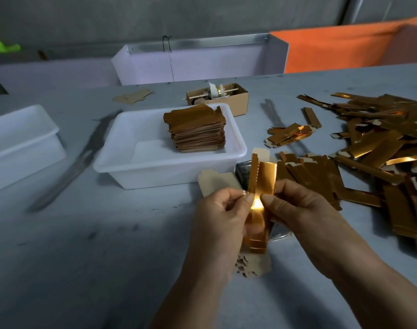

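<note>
Grey worktable (84, 257), dim workshop. Gold foil carton blank (262, 176) held above table, just in front of white plastic tub (155, 176). Long axis pointing away from body. Pinched at mid-length: left edge by left hand (221, 210), right edge by right hand (302, 205). Stack of flat blanks (198, 131) in tub, ahead-left of grip, nearer left hand. Loose blank pile (380, 143) to right.

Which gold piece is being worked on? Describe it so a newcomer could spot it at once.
Start at the white tub holding a gold stack. Just past its near right corner, the left hand and right hand pinch one gold carton blank between them. Unlike the loose pile to its right, it is held upright, off the table.
</note>
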A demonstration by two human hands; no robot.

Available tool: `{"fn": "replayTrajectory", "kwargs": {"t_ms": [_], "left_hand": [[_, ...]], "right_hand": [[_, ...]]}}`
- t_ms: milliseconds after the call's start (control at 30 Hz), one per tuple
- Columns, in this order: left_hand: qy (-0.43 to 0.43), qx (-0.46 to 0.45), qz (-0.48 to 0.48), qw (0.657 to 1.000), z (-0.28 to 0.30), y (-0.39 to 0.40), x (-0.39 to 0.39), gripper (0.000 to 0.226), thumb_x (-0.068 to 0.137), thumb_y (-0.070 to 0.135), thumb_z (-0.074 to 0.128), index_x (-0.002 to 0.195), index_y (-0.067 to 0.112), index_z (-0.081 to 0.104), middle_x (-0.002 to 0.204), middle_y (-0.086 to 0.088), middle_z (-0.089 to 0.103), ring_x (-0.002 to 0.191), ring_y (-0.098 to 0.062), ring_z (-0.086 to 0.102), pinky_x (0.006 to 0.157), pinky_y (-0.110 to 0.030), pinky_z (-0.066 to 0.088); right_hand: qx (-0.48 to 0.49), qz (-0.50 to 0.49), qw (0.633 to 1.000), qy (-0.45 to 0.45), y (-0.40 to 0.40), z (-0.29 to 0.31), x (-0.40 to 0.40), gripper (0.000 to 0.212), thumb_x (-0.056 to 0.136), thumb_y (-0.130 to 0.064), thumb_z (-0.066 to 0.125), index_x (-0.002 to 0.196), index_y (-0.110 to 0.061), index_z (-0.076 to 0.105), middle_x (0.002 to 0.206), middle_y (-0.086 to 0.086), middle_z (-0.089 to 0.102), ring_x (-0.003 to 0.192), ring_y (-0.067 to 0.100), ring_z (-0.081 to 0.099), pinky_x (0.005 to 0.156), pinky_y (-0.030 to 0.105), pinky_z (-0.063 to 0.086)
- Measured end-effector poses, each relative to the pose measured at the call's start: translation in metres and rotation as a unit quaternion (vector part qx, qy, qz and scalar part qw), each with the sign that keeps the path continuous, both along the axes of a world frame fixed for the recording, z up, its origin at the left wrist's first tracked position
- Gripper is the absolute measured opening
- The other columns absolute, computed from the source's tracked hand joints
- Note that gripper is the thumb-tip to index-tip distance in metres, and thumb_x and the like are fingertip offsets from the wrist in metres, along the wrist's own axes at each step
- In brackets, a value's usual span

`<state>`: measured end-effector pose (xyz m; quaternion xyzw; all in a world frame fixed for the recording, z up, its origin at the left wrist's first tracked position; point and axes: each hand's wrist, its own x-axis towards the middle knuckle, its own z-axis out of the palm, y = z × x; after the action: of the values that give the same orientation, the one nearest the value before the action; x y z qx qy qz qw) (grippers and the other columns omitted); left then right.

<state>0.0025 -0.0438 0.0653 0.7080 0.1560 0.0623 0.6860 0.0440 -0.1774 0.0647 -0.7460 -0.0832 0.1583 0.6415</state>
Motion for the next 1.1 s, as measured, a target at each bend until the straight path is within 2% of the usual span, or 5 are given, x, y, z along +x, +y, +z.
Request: {"fn": "replayTrajectory", "kwargs": {"t_ms": [233, 467, 600, 900, 1100], "left_hand": [[-0.007, 0.133, -0.047, 0.990, 0.003, 0.005, 0.006, 0.046, 0.094, 0.037, 0.054, 0.139, 0.030, 0.046, 0.089, 0.018, 0.067, 0.081, 0.001, 0.069, 0.050, -0.014, 0.049], [0.023, 0.424, 0.116, 0.898, -0.015, 0.036, 0.006, 0.034, 0.092, 0.046, 0.053, 0.107, 0.017, 0.058, 0.099, 0.003, 0.062, 0.091, -0.016, 0.059, 0.075, -0.031, 0.049], [0.124, 0.386, 0.057, 0.913, -0.032, 0.038, 0.010, 0.036, 0.087, 0.052, 0.059, 0.092, 0.018, 0.049, 0.091, 0.003, 0.054, 0.076, -0.011, 0.052, 0.055, -0.022, 0.033], [0.197, 0.073, 0.048, 0.977, -0.044, 0.058, 0.020, 0.021, 0.080, 0.028, 0.076, 0.076, 0.013, 0.063, 0.059, 0.000, 0.062, 0.047, -0.007, 0.050, 0.048, -0.019, 0.038], [0.172, 0.152, 0.079, 0.970, -0.040, 0.063, 0.019, 0.019, 0.085, 0.021, 0.071, 0.070, 0.009, 0.067, 0.062, -0.003, 0.064, 0.047, -0.007, 0.051, 0.050, -0.020, 0.039]], "right_hand": [[-0.004, -0.039, 0.999, -0.031, 0.003, 0.005, 0.014, 0.022, 0.094, -0.019, 0.048, 0.084, -0.034, 0.060, 0.068, -0.022, 0.067, 0.068, -0.005, 0.063, 0.052, 0.011, 0.046], [-0.093, -0.157, 0.982, -0.056, -0.021, 0.007, 0.057, 0.027, 0.096, -0.029, 0.046, 0.123, -0.030, 0.054, 0.098, -0.008, 0.059, 0.095, 0.018, 0.059, 0.068, 0.032, 0.048], [-0.323, -0.240, 0.911, -0.097, -0.036, -0.001, 0.085, 0.047, 0.097, -0.034, 0.045, 0.138, -0.012, 0.041, 0.134, 0.016, 0.047, 0.119, 0.031, 0.047, 0.089, 0.041, 0.044], [-0.271, -0.141, 0.935, -0.182, -0.009, -0.012, 0.042, 0.029, 0.092, -0.033, 0.053, 0.118, -0.020, 0.059, 0.124, 0.005, 0.055, 0.105, 0.021, 0.058, 0.087, 0.041, 0.052], [-0.251, -0.133, 0.932, -0.225, -0.002, -0.004, 0.023, 0.020, 0.091, -0.028, 0.055, 0.109, -0.026, 0.064, 0.115, -0.009, 0.053, 0.096, 0.007, 0.051, 0.061, 0.008, 0.035]]}}
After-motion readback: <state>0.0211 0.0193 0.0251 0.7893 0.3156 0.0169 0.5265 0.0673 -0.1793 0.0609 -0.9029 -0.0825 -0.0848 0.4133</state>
